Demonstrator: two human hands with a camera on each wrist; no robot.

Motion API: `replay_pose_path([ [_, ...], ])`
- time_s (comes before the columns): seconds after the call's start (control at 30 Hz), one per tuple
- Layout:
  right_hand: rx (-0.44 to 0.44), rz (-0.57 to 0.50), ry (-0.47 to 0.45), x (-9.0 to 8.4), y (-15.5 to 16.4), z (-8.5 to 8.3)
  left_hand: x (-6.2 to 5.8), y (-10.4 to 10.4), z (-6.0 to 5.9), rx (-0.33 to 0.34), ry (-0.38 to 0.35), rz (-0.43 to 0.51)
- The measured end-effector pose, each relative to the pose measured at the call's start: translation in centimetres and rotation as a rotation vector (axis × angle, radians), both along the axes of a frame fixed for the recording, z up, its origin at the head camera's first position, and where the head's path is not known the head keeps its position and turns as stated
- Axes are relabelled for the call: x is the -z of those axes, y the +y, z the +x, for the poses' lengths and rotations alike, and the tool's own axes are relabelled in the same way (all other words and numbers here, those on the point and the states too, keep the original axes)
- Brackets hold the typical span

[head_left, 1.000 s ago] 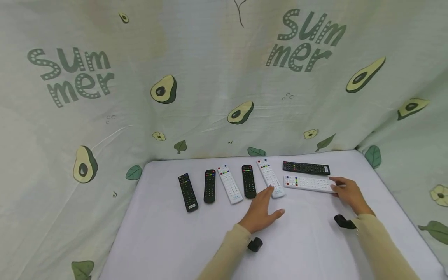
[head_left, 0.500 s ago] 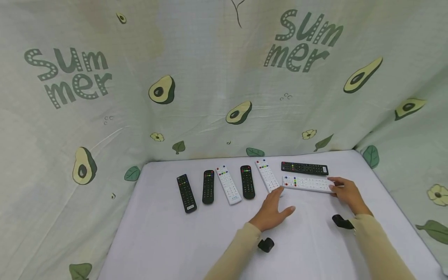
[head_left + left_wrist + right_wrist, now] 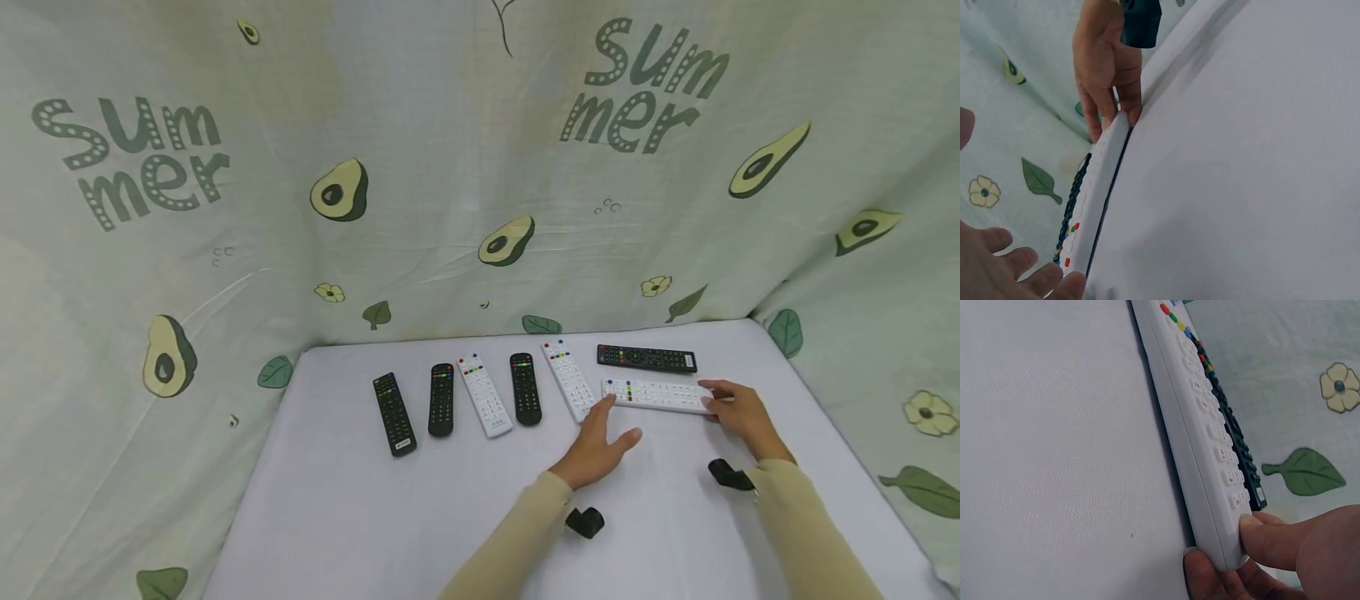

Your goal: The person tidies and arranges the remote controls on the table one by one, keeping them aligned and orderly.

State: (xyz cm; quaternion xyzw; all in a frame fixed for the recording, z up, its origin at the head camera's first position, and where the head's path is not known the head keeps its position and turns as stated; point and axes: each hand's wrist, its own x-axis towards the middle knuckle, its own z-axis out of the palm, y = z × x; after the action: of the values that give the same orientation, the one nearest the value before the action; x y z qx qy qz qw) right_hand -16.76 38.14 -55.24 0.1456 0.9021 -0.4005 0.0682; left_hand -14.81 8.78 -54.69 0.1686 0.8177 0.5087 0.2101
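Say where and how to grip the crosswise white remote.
Pinch the crosswise white remote by its slim right end, probably best from the right: a black remote lies close along its far side, and another white remote near its left end. The right hand pinches there.

White remote (image 3: 1192,434) — far end past right wrist view's top edge

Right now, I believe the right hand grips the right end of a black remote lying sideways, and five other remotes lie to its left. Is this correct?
Not quite: the sideways remote that the right hand grips is white, not black, as the right wrist view shows. Five other remotes do lie to its left.
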Motion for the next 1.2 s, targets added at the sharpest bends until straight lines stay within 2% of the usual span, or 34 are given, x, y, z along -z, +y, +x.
replay_pose_path([
  [0.33,0.031,0.017,-0.043,-0.1,0.0,0.7,-0.6,1.0,-0.1,-0.105,-0.214,0.161],
  [0.47,0.042,0.018,-0.048,0.1,0.1,0.9,-0.6,1.3,0.0,-0.113,-0.255,0.197],
  [0.67,0.040,0.019,-0.042,0.2,0.3,1.4,-0.3,1.7,0.1,-0.114,-0.274,0.217],
  [0.97,0.028,0.003,-0.047,0.0,0.7,2.2,0.5,2.2,0.0,-0.124,-0.275,0.226],
  [1.2,0.031,0.006,-0.051,-0.1,1.0,2.9,0.6,2.5,0.0,-0.141,-0.263,0.215],
])
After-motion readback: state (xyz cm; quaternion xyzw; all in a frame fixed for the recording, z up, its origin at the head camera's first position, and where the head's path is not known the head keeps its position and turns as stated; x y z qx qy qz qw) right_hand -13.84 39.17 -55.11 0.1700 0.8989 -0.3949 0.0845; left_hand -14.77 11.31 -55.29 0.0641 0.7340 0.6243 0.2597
